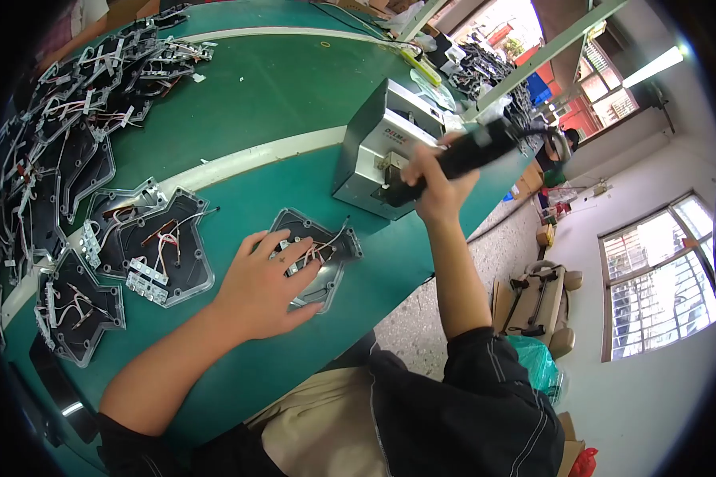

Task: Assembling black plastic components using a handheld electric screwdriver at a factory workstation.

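Head view: the near edge of the green table [239, 103] is seen running slantwise from the lower middle toward the upper right, with speckled floor [422, 318] exposed beyond it. The widest open room is offered past the pale strip [239, 164] that crosses the table, between the heap of dark parts [95, 87] at the upper left and the metal box [358, 147]. A narrower bare patch is found on the near side of the strip, between the box and the open housings [195, 258] grouped at the left. Along the near edge, room is partly taken up by the left forearm [175, 358].

The left hand [266, 278] is laid palm down, fingers spread, over a dark, clear-rimmed housing [332, 274], by which part of the table between the box and the near edge is occupied. Nothing is seen clenched in that hand; how firmly the housing is pressed cannot be told. The right hand [441, 187] is wrapped around a black cylindrical tool [481, 151], held aslant, its lower end at the front of the box; whether contact is made cannot be told. The right forearm [460, 270] is extended steeply upward beside the table's edge.
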The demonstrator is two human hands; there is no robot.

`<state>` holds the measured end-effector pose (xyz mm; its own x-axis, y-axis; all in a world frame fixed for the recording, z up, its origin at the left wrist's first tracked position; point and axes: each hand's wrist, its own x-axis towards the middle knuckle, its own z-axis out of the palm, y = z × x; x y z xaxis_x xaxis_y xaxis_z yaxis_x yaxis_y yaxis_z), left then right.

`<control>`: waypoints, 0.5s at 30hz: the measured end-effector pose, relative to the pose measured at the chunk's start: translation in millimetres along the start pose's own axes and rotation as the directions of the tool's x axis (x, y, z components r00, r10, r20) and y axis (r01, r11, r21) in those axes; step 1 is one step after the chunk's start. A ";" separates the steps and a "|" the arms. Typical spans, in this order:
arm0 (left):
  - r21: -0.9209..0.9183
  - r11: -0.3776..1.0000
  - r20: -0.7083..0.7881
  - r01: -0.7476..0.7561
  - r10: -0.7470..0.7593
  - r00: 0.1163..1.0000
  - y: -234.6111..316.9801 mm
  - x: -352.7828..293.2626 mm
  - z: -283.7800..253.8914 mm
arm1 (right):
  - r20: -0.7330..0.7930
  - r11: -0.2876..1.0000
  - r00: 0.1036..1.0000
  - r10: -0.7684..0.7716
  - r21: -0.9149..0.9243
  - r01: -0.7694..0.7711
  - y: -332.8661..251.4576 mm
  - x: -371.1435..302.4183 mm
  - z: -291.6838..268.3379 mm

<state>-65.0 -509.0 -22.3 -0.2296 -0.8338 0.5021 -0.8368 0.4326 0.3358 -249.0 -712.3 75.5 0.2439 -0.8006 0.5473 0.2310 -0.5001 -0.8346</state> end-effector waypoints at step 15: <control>-0.007 1.000 0.017 0.006 -0.006 1.000 -0.8 -2.4 -0.7 | -0.091 0.984 0.993 0.080 0.166 -0.064 -39.3 9.1 -4.7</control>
<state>-63.4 -507.1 -23.2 -0.2329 -0.8423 0.4861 -0.8347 0.4296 0.3446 -260.3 -701.4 113.0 0.1751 -0.8645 0.4711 0.3680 -0.3863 -0.8458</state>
